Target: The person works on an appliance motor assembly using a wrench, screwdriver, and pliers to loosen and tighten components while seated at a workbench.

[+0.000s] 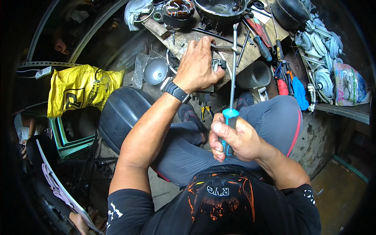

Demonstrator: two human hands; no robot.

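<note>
My right hand is wrapped round the blue and black handle of a long screwdriver. Its shaft points away from me, and the tip stands over the wooden bench top. My left hand, with a watch on the wrist, is closed on a dark metal part at the bench's near edge. A thin metal strip reaches from that part toward the screwdriver shaft; whether they touch I cannot tell. My fingers and palm hide most of the metal part.
Pliers and a silver bowl-shaped piece lie below the bench. A grey cylinder stands right of my left hand. Further right are pale plastic pulleys and a filled plastic bag. A yellow sack sits at left.
</note>
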